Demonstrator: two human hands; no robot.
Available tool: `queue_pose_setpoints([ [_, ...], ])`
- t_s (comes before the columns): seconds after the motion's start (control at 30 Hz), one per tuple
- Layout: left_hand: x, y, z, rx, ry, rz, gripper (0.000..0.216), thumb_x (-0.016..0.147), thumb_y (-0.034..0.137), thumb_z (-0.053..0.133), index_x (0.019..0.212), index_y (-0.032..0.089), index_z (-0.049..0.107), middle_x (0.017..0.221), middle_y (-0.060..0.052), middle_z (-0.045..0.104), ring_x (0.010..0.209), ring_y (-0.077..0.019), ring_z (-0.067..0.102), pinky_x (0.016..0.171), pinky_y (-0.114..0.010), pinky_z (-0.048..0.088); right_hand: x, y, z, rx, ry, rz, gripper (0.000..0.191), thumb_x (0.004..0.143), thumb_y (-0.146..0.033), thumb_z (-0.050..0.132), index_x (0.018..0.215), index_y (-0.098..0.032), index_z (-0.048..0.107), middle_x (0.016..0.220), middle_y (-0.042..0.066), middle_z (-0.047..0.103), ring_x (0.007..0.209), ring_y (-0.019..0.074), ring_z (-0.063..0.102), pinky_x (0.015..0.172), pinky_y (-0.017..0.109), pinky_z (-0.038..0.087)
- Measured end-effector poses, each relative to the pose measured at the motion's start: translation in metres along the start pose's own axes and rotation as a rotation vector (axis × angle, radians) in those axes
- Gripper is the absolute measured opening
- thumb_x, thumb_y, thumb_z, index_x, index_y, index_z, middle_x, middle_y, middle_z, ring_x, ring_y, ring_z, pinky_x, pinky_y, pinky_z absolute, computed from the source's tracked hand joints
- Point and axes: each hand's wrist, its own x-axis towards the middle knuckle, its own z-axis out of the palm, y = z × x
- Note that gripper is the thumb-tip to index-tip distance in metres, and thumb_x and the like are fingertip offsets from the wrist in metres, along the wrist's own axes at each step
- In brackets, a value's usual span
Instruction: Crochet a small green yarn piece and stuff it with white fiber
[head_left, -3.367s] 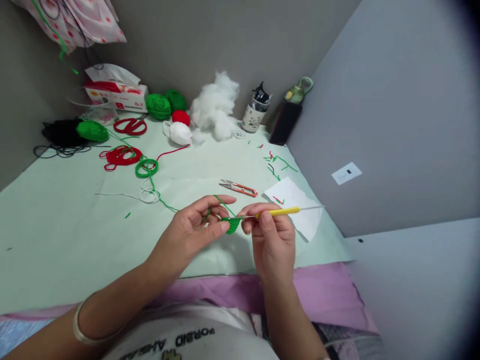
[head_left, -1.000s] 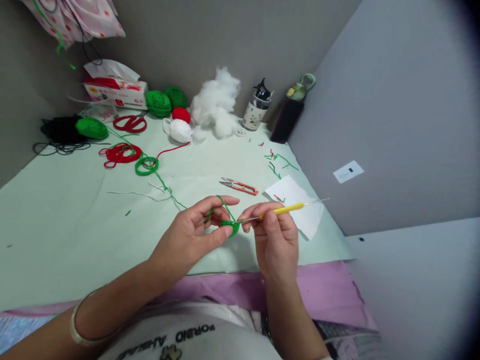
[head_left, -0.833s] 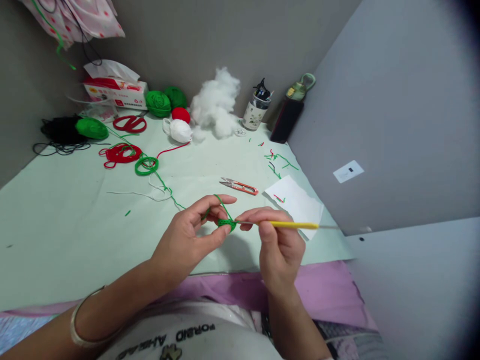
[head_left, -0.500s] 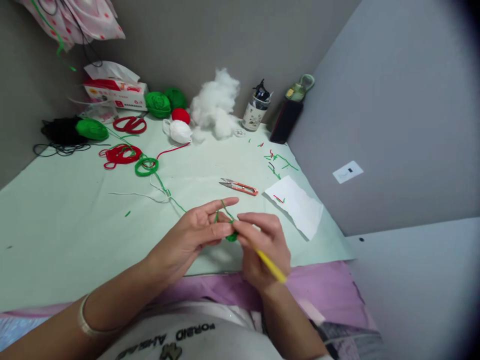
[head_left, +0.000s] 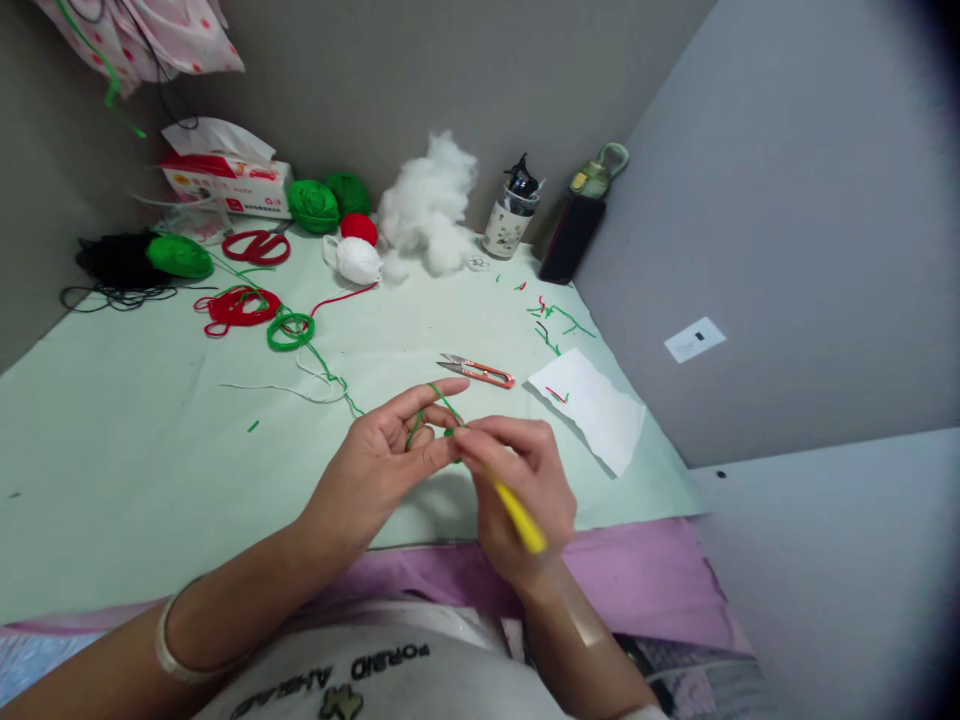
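Observation:
My left hand (head_left: 382,460) hovers over the near edge of the pale green table (head_left: 135,450), forefinger stretched out with green yarn (head_left: 439,395) looped over it, thumb and other fingers pinching a small green crochet piece (head_left: 452,438) that is mostly hidden. My right hand (head_left: 517,475) meets it from the right, fingers closed on a yellow crochet hook (head_left: 517,515) whose handle now points back toward my body. The yarn strand runs left across the table to a green coil (head_left: 291,330).
Orange thread snips (head_left: 476,372) and a white paper sheet (head_left: 592,408) lie just beyond my hands. Farther back sit red yarn (head_left: 236,308), red scissors (head_left: 259,247), green, red and white yarn balls, white stuffing (head_left: 431,215), a tissue box (head_left: 225,180), a jar, a dark bottle.
My right hand has swung the yellow hook round from pointing right to pointing back at me, and closed in on the green piece. My left hand stayed nearly in place.

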Motion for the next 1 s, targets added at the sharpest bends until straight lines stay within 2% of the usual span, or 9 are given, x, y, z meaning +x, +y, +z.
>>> queue_pose_setpoints([
  [0.07,0.002,0.001,-0.001,-0.108,-0.054,-0.097,0.042,0.083,0.029,0.083,0.123,0.024,0.075,0.083,0.002,0.056,0.060,-0.0040,0.037,0.056,-0.016,0.035,0.000,0.001,-0.003,-0.073,-0.011,-0.088,0.039,0.093,-0.008,0.066,0.123,-0.032,0.074,0.113,0.007,0.072,0.101,0.0220,0.069,0.082,0.038,0.058],
  [0.1,0.002,0.003,-0.002,-0.160,-0.084,-0.148,0.038,0.083,0.029,0.082,0.120,0.022,0.076,0.079,0.003,0.054,0.055,-0.0022,0.030,0.053,-0.015,0.032,0.001,0.001,-0.004,-0.029,0.012,-0.069,0.036,0.094,-0.009,0.064,0.120,-0.031,0.074,0.110,0.007,0.073,0.098,0.0214,0.069,0.080,0.037,0.058],
  [0.2,0.004,0.006,-0.004,-0.234,-0.115,-0.201,0.030,0.083,0.027,0.082,0.112,0.019,0.080,0.073,0.005,0.047,0.051,-0.0008,0.016,0.047,-0.013,0.025,0.009,0.003,-0.006,0.310,0.116,0.169,0.025,0.099,-0.014,0.058,0.107,-0.030,0.077,0.093,0.003,0.072,0.076,0.0164,0.065,0.068,0.033,0.055],
  [0.3,0.003,0.006,-0.003,-0.161,-0.075,-0.121,0.028,0.083,0.025,0.082,0.111,0.023,0.080,0.080,0.003,0.056,0.056,-0.0017,0.033,0.052,-0.012,0.032,0.013,0.004,-0.004,0.584,0.120,0.353,0.020,0.100,-0.021,0.059,0.098,-0.029,0.078,0.090,0.002,0.071,0.070,0.0143,0.061,0.062,0.030,0.051],
  [0.4,0.001,0.002,-0.003,0.016,-0.077,-0.009,0.032,0.086,0.026,0.080,0.118,0.029,0.077,0.089,0.001,0.064,0.078,-0.0082,0.055,0.074,-0.017,0.046,0.012,0.005,0.000,0.600,0.079,0.396,0.016,0.098,-0.023,0.064,0.098,-0.027,0.080,0.093,0.004,0.073,0.084,0.0165,0.064,0.067,0.030,0.050],
  [0.5,0.000,-0.002,-0.005,0.147,-0.123,0.021,0.039,0.089,0.030,0.077,0.127,0.032,0.072,0.097,0.000,0.066,0.095,-0.0138,0.061,0.091,-0.025,0.047,0.012,0.006,0.001,0.679,0.081,0.491,0.016,0.098,-0.025,0.064,0.096,-0.027,0.079,0.092,0.003,0.074,0.077,0.0133,0.062,0.067,0.027,0.049],
  [0.63,-0.001,-0.002,-0.008,0.157,-0.135,0.021,0.039,0.088,0.032,0.077,0.127,0.032,0.071,0.097,0.001,0.063,0.094,-0.0142,0.060,0.088,-0.027,0.047,0.017,0.008,-0.002,0.847,0.076,0.624,0.016,0.097,-0.031,0.065,0.088,-0.024,0.076,0.086,0.001,0.072,0.065,0.0099,0.057,0.063,0.025,0.047],
  [0.77,-0.001,0.001,-0.005,0.216,-0.065,0.045,0.036,0.086,0.028,0.078,0.121,0.029,0.073,0.093,0.001,0.060,0.092,-0.0140,0.058,0.087,-0.026,0.048,0.020,0.010,-0.004,0.827,0.051,0.624,0.019,0.096,-0.035,0.065,0.086,-0.021,0.072,0.081,0.001,0.071,0.061,0.0105,0.057,0.061,0.025,0.049],
  [1.0,-0.003,0.005,-0.003,0.376,0.005,0.078,0.037,0.085,0.026,0.076,0.122,0.026,0.073,0.092,0.000,0.063,0.091,-0.0174,0.059,0.089,-0.031,0.047,0.016,0.009,-0.009,0.628,-0.014,0.431,0.019,0.102,-0.029,0.056,0.093,-0.022,0.070,0.087,0.004,0.073,0.071,0.0144,0.064,0.064,0.029,0.053],
])
